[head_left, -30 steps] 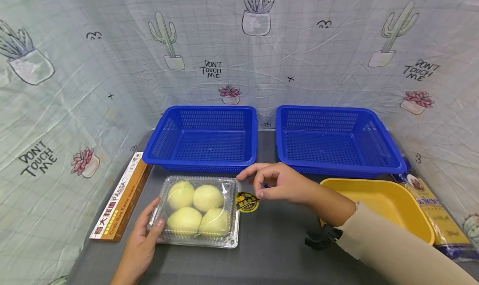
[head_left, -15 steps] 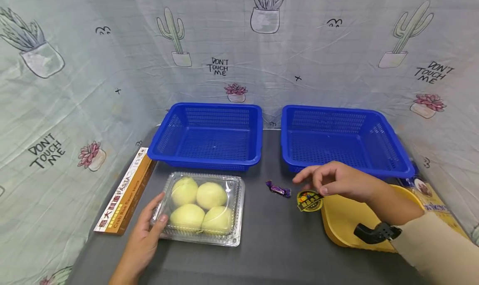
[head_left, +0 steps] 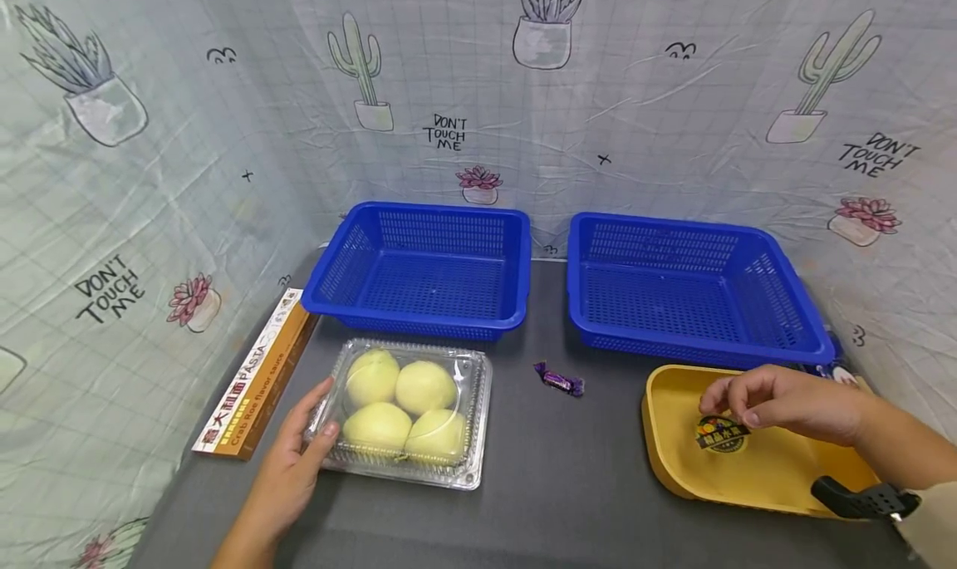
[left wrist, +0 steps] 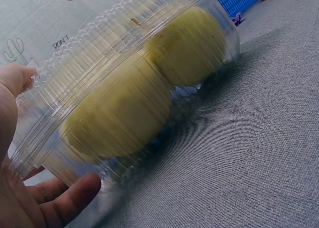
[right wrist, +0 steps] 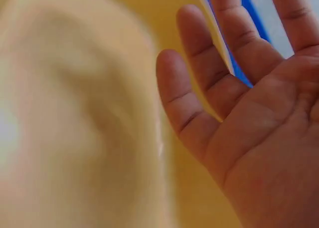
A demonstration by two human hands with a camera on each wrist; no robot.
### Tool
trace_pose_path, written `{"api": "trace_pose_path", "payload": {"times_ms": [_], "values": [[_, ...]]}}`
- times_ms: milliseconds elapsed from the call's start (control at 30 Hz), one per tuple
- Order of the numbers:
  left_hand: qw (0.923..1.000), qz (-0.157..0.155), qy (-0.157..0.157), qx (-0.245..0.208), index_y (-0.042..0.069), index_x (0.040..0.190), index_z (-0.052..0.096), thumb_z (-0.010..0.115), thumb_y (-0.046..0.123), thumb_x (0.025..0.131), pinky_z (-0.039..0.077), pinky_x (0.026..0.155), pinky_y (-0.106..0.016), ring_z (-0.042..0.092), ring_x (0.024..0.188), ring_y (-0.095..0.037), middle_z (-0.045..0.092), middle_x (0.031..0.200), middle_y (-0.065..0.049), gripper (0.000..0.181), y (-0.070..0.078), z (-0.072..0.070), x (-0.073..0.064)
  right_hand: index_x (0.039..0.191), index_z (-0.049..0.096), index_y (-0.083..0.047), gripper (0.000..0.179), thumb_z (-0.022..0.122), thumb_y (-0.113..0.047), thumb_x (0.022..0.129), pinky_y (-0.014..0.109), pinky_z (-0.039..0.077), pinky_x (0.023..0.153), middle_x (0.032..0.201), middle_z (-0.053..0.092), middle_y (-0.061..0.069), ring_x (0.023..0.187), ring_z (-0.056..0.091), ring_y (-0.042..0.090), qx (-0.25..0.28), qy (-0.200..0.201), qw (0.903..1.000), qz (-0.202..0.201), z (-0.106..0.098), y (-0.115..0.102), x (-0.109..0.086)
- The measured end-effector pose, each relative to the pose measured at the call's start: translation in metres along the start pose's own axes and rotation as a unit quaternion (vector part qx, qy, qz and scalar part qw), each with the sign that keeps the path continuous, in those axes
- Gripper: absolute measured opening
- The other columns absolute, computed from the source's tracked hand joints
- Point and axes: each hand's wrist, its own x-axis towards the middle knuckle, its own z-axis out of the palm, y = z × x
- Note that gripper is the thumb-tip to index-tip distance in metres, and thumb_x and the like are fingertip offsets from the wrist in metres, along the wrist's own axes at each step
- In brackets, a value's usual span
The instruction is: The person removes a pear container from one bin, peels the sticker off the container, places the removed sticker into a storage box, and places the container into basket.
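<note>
From the head view, the left hand [head_left: 295,469] grips the near-left corner of the clear fruit box [head_left: 407,411] on the grey table [head_left: 553,486], while the right hand [head_left: 785,403] pinches a round sticker [head_left: 721,434] over the yellow tray [head_left: 673,461]. The left wrist view shows thumb and fingers [left wrist: 70,203] curled round the box's edge. The right wrist view is blurred, showing the palm with fingers [right wrist: 189,113] fairly straight above the tray; the sticker cannot be made out there.

The head view looks forward and down from above the near edge of the bench [head_left: 553,486], taking in both blue baskets at the far side. The left wrist view sits low on the bench, very close to the clear fruit box [left wrist: 134,88], facing far-right. The right wrist view hangs just above the yellow tray [right wrist: 199,198], blurred. Both appear in the head view.
</note>
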Motion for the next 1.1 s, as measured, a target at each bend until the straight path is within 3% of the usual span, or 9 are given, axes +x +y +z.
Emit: {"api": "trace_pose_path", "payload": {"times_ms": [133, 333, 467, 600, 700, 900, 1100], "values": [[1.0, -0.002, 0.0, 0.002, 0.021, 0.166, 0.04, 0.057, 0.013, 0.111, 0.026, 0.112, -0.015, 0.029, 0.151, -0.011, 0.037, 0.17, -0.008, 0.058, 0.0, -0.001, -0.001, 0.101, 0.059, 0.008, 0.015, 0.045, 0.012, 0.104, 0.026, 0.048, 0.108, 0.138, 0.067, 0.014, 0.13, 0.061, 0.02, -0.015, 0.0, 0.9988, 0.048, -0.002, 0.01, -0.006], [0.9999, 0.013, 0.001, 0.003, 0.019, 0.165, 0.041, 0.057, 0.011, 0.11, 0.028, 0.108, -0.009, 0.031, 0.146, 0.002, 0.038, 0.169, -0.011, 0.058, 0.0, 0.001, -0.001, 0.1, 0.063, 0.008, 0.012, 0.051, 0.008, 0.102, 0.023, 0.049, 0.102, 0.132, 0.07, 0.017, 0.123, 0.064, 0.017, -0.065, -0.002, 0.993, 0.098, -0.007, 0.023, -0.005], [0.9999, 0.016, 0.001, 0.002, 0.018, 0.165, 0.042, 0.057, 0.01, 0.11, 0.027, 0.114, -0.016, 0.03, 0.147, 0.001, 0.038, 0.169, -0.012, 0.057, 0.0, 0.002, -0.001, 0.098, 0.067, 0.006, 0.012, 0.055, 0.005, 0.102, 0.022, 0.05, 0.095, 0.125, 0.073, 0.014, 0.115, 0.065, 0.015, -0.097, 0.009, 0.9879, 0.121, -0.01, 0.024, -0.004], [0.9999, 0.014, 0.001, 0.003, 0.018, 0.165, 0.042, 0.056, 0.01, 0.11, 0.027, 0.116, -0.022, 0.03, 0.148, -0.002, 0.038, 0.169, -0.012, 0.057, 0.0, 0.002, -0.001, 0.099, 0.071, 0.004, 0.012, 0.059, 0.005, 0.101, 0.024, 0.052, 0.079, 0.108, 0.074, 0.012, 0.095, 0.065, 0.013, -0.135, 0.005, 0.9836, 0.12, -0.01, 0.023, -0.001], [0.9998, 0.02, 0.001, 0.003, 0.018, 0.165, 0.042, 0.056, 0.009, 0.11, 0.027, 0.113, -0.017, 0.03, 0.147, -0.001, 0.038, 0.169, -0.012, 0.057, -0.001, 0.002, 0.0, 0.102, 0.074, 0.002, 0.011, 0.064, 0.005, 0.1, 0.024, 0.051, 0.07, 0.097, 0.075, 0.006, 0.083, 0.062, 0.008, -0.178, 0.014, 0.9778, 0.111, -0.01, 0.022, -0.001], [0.9996, 0.028, -0.003, 0.008, 0.018, 0.165, 0.042, 0.056, 0.009, 0.11, 0.025, 0.112, -0.015, 0.03, 0.148, 0.0, 0.039, 0.169, -0.012, 0.057, 0.0, 0.0, 0.001, 0.104, 0.074, -0.004, 0.009, 0.075, 0.001, 0.096, 0.023, 0.051, 0.068, 0.092, 0.07, -0.006, 0.083, 0.06, 0.005, -0.268, 0.038, 0.9575, 0.099, -0.004, 0.022, -0.001], [0.9979, 0.046, -0.019, 0.041, 0.019, 0.165, 0.042, 0.059, 0.009, 0.109, 0.026, 0.112, -0.015, 0.031, 0.147, 0.001, 0.041, 0.167, -0.013, 0.059, 0.004, -0.008, 0.001, 0.106, 0.072, -0.006, 0.008, 0.074, -0.003, 0.098, 0.024, 0.048, 0.067, 0.091, 0.064, -0.014, 0.082, 0.058, 0.005, -0.316, 0.048, 0.9413, 0.109, 0.005, 0.013, 0.001]]}}
